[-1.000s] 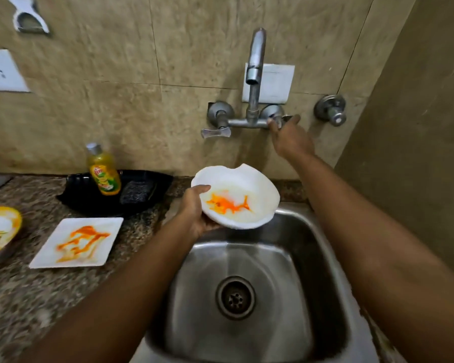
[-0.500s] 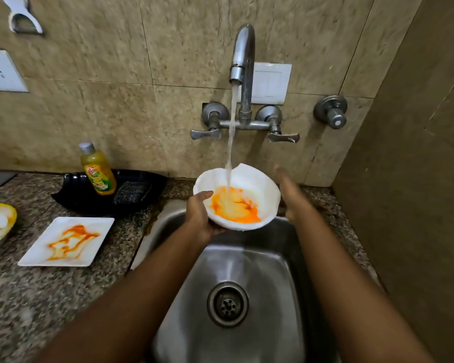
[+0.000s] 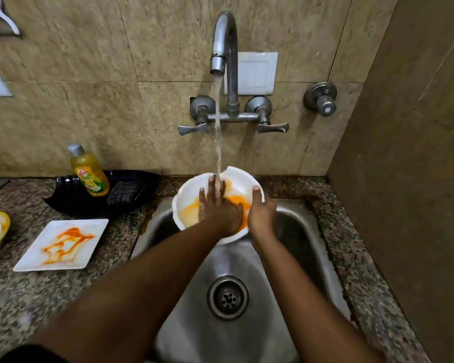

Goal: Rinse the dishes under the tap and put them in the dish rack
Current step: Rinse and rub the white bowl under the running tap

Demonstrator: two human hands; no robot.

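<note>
Moved: left hand (image 3: 218,205) now inside white bowl (image 3: 188,197), fingers spread flat
Right hand (image 3: 261,214): fingers clamped on bowl's right rim
Tap (image 3: 224,48): running

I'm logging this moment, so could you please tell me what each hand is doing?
Left hand: open, flat inside the bowl under the water.
Right hand: closed on the bowl's rim.

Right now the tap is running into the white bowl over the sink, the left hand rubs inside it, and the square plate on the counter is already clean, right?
Not quite. The square plate is not clean: the head view shows orange smears across it. The rest holds: the tap runs into the white bowl over the sink, and the left hand rubs inside it.
</note>
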